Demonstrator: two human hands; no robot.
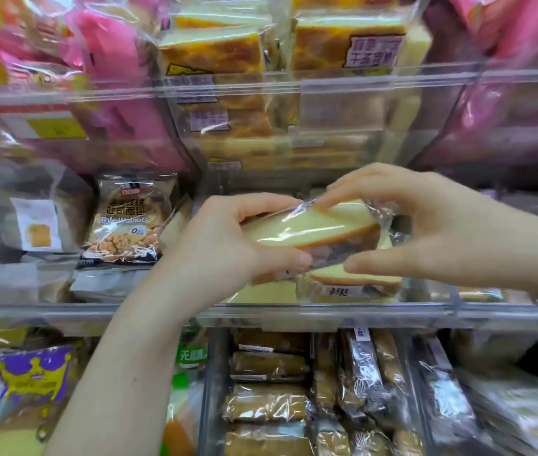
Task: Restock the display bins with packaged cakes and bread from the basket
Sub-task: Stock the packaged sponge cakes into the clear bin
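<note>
A clear-wrapped pale cake slice package [313,230] is held flat between both hands over the middle-shelf bin [326,311]. My left hand [224,238] grips its left end, thumb under and fingers over. My right hand [432,225] pinches its right end between thumb and fingers. Under it in the bin lies another similar cake pack [356,281] with a white label. The basket is out of view.
Clear bins line three shelf rows. Above sit marbled cake packs [215,57] and pink packages [109,60]. To the left stands a Rye Walnuts bread bag [126,222]. Below are brown cake bars [267,383] and dark-wrapped bars [363,370].
</note>
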